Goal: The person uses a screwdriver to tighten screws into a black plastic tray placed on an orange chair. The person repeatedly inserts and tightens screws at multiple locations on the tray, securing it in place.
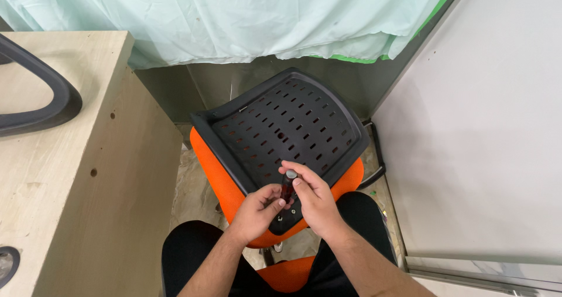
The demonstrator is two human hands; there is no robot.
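Note:
A black perforated plastic chair back (pixel 287 124) lies on an orange mesh seat cushion (pixel 219 177) in front of me. My right hand (pixel 313 197) grips a small screwdriver with a dark red handle and silver cap (pixel 287 186), held upright over the lower edge of the black panel. My left hand (pixel 257 212) pinches the tool's lower end, where it meets the panel near a screw hole. The tip itself is hidden by my fingers. My knees in black trousers (pixel 193 250) sit under the cushion.
A light wooden desk (pixel 76 174) stands at the left, with a black curved armrest piece (pixel 44 95) on top. A pale green cloth (pixel 234 16) hangs behind. A white panel (pixel 480 145) fills the right side.

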